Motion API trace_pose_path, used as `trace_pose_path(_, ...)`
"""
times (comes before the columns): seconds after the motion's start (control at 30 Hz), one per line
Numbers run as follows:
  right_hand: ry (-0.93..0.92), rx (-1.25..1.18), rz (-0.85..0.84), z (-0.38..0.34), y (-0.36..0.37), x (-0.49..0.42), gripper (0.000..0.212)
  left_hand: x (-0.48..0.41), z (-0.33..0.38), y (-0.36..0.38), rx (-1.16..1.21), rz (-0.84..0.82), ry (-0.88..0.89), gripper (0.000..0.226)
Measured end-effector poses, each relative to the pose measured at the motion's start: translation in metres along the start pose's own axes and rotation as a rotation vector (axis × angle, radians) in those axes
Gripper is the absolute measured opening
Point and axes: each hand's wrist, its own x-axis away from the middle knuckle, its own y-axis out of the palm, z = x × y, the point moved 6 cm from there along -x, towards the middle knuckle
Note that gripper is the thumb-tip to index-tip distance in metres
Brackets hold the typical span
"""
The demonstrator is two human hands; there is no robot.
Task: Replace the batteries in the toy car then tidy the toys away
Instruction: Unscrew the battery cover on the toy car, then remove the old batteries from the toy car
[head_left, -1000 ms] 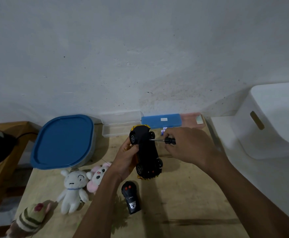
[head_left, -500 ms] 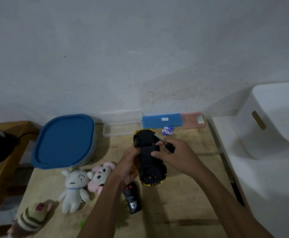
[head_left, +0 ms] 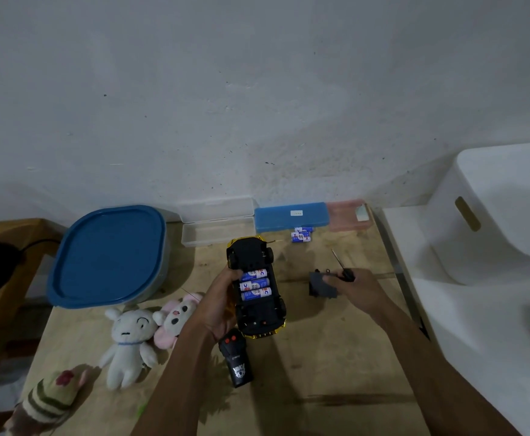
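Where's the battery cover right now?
Head view, right of centre: the dark battery cover is pinched in the right hand together with the screwdriver, just right of the upturned toy car, which the left hand holds.

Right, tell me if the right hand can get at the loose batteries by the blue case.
Probably not yet. The way from the right hand to the loose batteries looks free, but the hand holds the screwdriver and the battery cover; it should set those down first.
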Motion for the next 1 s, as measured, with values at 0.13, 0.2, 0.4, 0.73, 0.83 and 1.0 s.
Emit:
trace_pose_path(0.13,-0.009,0.147,0.039,0.03,0.004,-0.021,0.036,0.001,-0.004,-0.002,0.035,-0.009,-0.036,0.029)
trace_pose_path(0.2,-0.002,0.235,0.081,0.033,0.002,-0.026,0.034,0.002,-0.005,-0.002,0.031,-0.004,-0.04,0.028)
trace_pose_path(0.4,0.031,0.411,0.158,0.034,-0.003,-0.025,0.03,0.003,-0.009,-0.006,-0.008,0.024,-0.05,0.027)
trace_pose_path(0.73,0.004,0.571,0.373,0.03,-0.011,-0.019,0.034,0.004,-0.011,-0.003,-0.038,0.043,-0.055,0.026)
trace_pose_path(0.83,-0.038,0.351,0.322,0.038,-0.009,-0.021,0.026,0.003,-0.011,-0.006,-0.04,0.063,-0.058,0.034)
trace_pose_path(1.0,-0.076,0.238,0.365,0.047,-0.019,-0.025,0.011,0.002,-0.011,-0.008,-0.02,0.056,-0.051,0.035)
